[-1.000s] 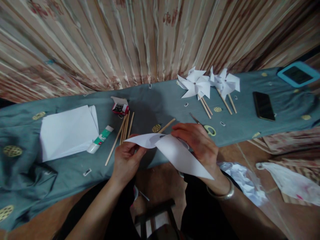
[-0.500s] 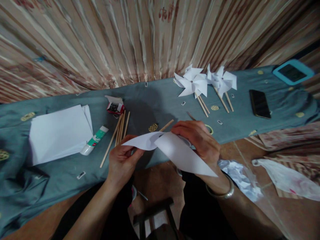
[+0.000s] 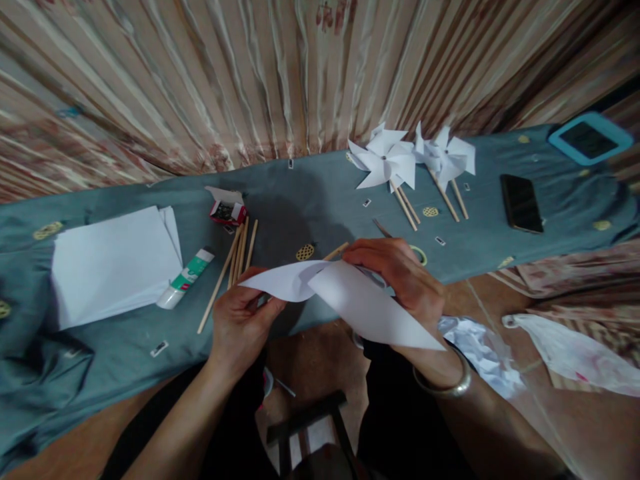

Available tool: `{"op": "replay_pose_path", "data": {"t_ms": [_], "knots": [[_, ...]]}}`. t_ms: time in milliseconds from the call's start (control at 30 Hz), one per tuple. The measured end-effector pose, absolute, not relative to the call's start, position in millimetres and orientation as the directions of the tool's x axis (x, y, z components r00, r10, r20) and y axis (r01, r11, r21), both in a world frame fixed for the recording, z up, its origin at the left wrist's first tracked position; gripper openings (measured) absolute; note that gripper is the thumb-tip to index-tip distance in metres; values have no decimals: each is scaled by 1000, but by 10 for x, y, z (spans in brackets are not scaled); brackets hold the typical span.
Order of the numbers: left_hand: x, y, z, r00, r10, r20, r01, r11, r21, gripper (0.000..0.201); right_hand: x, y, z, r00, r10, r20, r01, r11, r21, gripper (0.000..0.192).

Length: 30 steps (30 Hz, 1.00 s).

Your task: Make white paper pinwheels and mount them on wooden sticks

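Note:
A white paper sheet [image 3: 360,307] with pointed, curled corners hangs between both hands over the near edge of the blue-grey cloth-covered table [image 3: 310,193]. My left hand [image 3: 243,320] pinches its left corner from below. My right hand [image 3: 400,277] presses on the paper's middle from above, fingers curled over it. Just beyond the hands lie a wooden stick [image 3: 336,251] and scissors [image 3: 405,245] with a green handle, partly hidden by my right hand.
Two finished white pinwheels [image 3: 385,160] [image 3: 445,157] on sticks lie at the back. Left are a paper stack [image 3: 110,263], a glue tube [image 3: 183,280], several sticks [image 3: 235,260] and a small red box [image 3: 227,208]. A black phone [image 3: 520,203] and blue-framed device [image 3: 587,137] lie right.
The view drifted slightly. My hands keep their hold on the paper, whose right point now reaches a little lower and farther right.

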State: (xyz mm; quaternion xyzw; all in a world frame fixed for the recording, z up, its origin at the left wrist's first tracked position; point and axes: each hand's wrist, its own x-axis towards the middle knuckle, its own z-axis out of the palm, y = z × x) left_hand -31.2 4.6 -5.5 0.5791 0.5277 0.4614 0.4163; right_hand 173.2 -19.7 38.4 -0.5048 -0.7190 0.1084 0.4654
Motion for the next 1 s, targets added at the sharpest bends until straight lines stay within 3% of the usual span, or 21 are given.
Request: {"op": "replay_pose_path", "data": {"t_ms": [267, 500, 600, 833, 1000], "knots": [[-324, 34, -69, 0, 996, 94, 243, -91, 966, 8, 1746, -191, 382, -57, 862, 503, 638, 419, -646, 21], [-323, 23, -90, 0, 991, 130, 230, -127, 965, 11, 1762, -183, 357, -75, 837, 541, 596, 473, -649, 26], [-350, 10, -131, 10, 988, 152, 273, -149, 951, 11, 1762, -187, 359, -44, 881, 471, 567, 410, -714, 22], [-401, 10, -95, 107, 951, 291, 419, -308, 854, 8, 1730, -116, 250, 141, 970, 197, 263, 155, -952, 13], [-396, 22, -36, 133, 933, 336, 481, -357, 801, 8, 1693, -47, 153, 177, 982, 70, 60, 60, -996, 11]]}}
